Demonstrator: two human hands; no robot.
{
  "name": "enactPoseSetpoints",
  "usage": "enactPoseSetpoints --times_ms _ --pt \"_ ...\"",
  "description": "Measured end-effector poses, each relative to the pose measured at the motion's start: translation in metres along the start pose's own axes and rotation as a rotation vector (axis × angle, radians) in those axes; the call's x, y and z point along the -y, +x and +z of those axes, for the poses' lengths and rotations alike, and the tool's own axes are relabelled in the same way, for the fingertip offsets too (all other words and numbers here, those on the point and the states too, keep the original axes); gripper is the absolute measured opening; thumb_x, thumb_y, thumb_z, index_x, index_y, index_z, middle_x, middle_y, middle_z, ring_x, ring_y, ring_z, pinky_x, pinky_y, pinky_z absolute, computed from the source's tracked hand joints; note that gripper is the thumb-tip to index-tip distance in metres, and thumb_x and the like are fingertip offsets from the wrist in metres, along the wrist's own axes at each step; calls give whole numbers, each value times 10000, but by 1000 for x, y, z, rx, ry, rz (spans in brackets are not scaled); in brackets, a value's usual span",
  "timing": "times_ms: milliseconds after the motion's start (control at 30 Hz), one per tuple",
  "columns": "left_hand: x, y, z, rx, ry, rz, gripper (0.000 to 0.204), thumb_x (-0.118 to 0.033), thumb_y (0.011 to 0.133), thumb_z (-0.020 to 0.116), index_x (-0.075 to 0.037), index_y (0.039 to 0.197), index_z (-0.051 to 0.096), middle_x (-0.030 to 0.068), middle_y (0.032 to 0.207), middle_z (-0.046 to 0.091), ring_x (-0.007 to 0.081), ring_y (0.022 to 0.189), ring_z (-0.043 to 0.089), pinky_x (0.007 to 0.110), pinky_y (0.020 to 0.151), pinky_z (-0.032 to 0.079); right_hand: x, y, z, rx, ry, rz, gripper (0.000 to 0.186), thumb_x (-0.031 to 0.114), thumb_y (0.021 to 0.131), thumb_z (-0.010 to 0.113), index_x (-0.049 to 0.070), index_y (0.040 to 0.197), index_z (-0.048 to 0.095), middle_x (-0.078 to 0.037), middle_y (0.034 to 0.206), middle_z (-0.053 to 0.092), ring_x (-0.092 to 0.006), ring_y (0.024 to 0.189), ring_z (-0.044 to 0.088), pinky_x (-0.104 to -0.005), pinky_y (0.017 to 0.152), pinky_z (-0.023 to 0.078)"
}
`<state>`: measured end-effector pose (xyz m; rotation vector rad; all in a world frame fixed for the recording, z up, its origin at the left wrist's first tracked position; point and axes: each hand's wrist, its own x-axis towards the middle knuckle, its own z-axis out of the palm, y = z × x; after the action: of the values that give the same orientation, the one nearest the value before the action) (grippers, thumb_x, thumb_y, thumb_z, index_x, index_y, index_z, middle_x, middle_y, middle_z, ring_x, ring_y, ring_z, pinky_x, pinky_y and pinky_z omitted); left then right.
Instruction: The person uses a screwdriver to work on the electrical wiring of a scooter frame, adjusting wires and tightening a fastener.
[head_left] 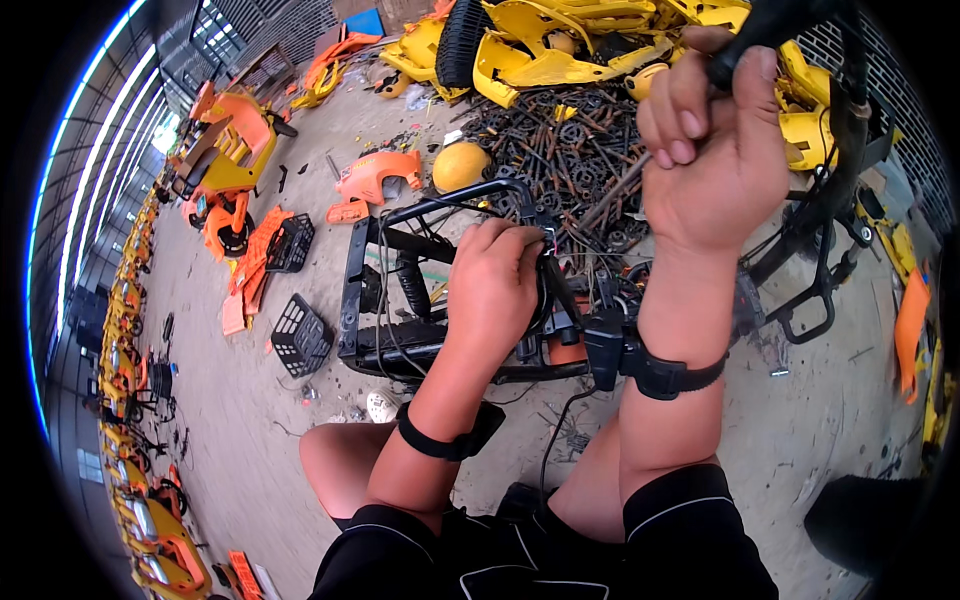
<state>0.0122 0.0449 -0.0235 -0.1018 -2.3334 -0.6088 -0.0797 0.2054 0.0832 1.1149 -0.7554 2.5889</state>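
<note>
My left hand [493,280] is closed at the upper rail of a black scooter frame [430,208], fingers pinched beside a small bundle of cables [549,240]; what they hold is hidden. Raised at the upper right, my right hand [715,150] curls round a thick black handle [750,50]. A thin metal rod [618,190] points down and left from under its fingers, in line with the handle; whether they are one piece I cannot tell. Inside the frame sits a black coil spring [413,285]. Both wrists wear black straps, the right one with a box [604,345].
Behind the frame lies a heap of dark metal parts [570,150] below yellow body panels [540,55]. Black plastic baskets [303,336] and orange panels [380,175] lie left. Yellow scooters [125,370] line the far left. A black metal bracket [810,310] juts out right.
</note>
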Motion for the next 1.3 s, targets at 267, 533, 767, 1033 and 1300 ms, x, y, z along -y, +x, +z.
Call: enactPoseSetpoints --times_ms 267,533,767,1033,1300 --pt "-3 -2 0 -36 90 42 137 -23 830 759 -45 965 752 106 938 693 318 861 605 406 798 502 -3 -7 32 -160 55 56 413 405 1108 455 10 1101 576 10 600 394 -70 477 348 -219 447 280" --pt "-7 -1 -1 -40 104 45 135 -26 823 764 -38 957 753 108 930 690 312 852 604 402 794 499 -23 -8 19 -96 22 52 372 353 1109 488 -6 1086 579 1 617 429 -60 506 360 -218 479 292" --pt "-5 -1 0 -38 89 27 145 -29 820 766 -36 964 752 105 917 683 307 858 604 400 792 500 -5 -8 44 -233 -46 176 373 347 1111 486 -10 1077 587 -1 617 437 -60 502 363 -218 477 294" --pt "-4 -1 0 -14 68 28 144 -30 827 766 -36 970 752 107 912 678 307 852 598 400 789 499 -26 -5 17 -89 5 52 381 349 1116 473 -17 1088 577 -2 621 434 -58 501 363 -204 470 292" --pt "-4 0 -1 6 64 22 122 -43 849 749 -25 971 749 113 910 670 316 856 594 408 785 500 -27 -4 19 -65 47 54 377 349 1114 480 -15 1085 577 6 624 427 -55 505 365 -207 467 289"
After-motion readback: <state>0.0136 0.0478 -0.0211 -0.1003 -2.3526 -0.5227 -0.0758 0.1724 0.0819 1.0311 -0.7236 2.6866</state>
